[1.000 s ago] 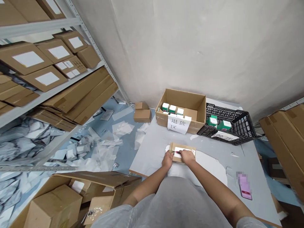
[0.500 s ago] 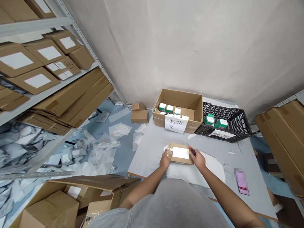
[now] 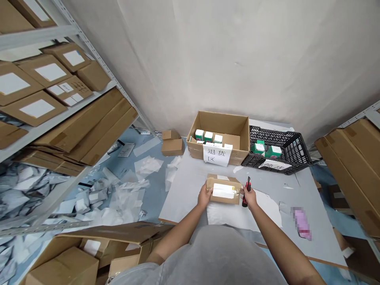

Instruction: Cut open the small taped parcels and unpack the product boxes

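A small taped cardboard box with a white label is above the grey table, its top tilted toward me. My left hand grips its left end, fingers closed on the cardboard. At the right end my right hand holds a red and black utility knife, which points away from me. Fingertips of that hand reach the box's right edge. White paper lies on the table under and in front of the box.
At the table's back stand an open carton with several green-and-white boxes and a black plastic crate holding similar ones. A pink-screened phone lies right. Shelves with cartons rise left; a large open carton stands front left.
The cardboard box has tipped, showing more of its far side. In my right hand the knife has swung more upright and now lies clear of the box's right end.
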`<state>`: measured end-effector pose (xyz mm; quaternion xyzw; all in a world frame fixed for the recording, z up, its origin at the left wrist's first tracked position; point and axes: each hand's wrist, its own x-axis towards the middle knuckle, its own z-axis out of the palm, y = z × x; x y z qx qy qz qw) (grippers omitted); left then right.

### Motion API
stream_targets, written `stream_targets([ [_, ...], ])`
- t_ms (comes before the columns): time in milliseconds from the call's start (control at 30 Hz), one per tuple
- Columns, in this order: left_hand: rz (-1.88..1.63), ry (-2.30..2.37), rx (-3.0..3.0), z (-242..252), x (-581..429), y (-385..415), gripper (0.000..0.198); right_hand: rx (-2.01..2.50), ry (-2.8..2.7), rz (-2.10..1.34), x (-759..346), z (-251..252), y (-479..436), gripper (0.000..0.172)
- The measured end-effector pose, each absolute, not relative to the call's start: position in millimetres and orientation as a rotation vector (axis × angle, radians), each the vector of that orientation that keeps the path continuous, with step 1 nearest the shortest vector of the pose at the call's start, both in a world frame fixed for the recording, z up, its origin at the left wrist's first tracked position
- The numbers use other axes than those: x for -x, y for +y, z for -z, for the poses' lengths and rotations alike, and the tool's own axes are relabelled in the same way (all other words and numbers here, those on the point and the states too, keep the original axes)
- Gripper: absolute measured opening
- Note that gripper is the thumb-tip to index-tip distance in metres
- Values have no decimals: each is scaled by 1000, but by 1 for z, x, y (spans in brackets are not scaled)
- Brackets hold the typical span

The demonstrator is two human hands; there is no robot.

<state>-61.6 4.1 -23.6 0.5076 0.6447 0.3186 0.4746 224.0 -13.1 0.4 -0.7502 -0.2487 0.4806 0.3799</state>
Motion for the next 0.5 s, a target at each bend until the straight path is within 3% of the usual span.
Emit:
stream_targets([
  [100, -814, 1528, -1234, 27, 68, -7, 70, 1845, -463, -1301, -228, -2, -14, 49],
  [267, -754, 1625, -1066, 39, 74, -18, 44, 1844, -417, -1408, -236, 12, -30, 38],
  [500, -728, 1498, -942, 55, 75, -38, 62, 2197, -649, -1346, -237, 59, -68, 27],
])
